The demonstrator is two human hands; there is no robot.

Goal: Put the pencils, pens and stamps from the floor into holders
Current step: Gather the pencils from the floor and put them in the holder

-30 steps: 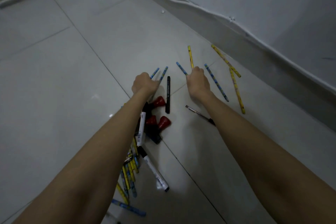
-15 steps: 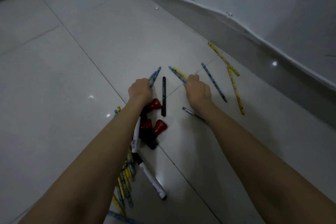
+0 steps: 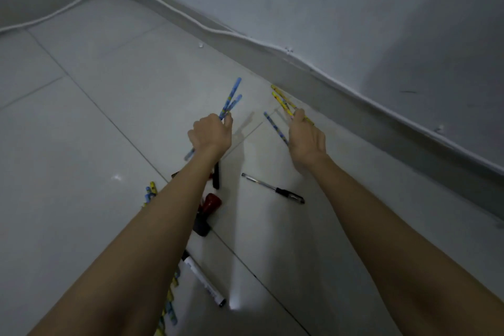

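My left hand [image 3: 211, 135] has its grip curled round two blue pencils [image 3: 231, 99] that fan out past my knuckles. My right hand [image 3: 306, 142] grips yellow pencils [image 3: 282, 98] at the fingertips and a blue pencil [image 3: 274, 125] along the thumb side. Below the right grip a clear pen [image 3: 272, 188] lies on the floor [image 3: 81, 144]. Under my left forearm sit a red stamp [image 3: 211, 203], a black pen [image 3: 216, 179] and a white marker [image 3: 203, 279].
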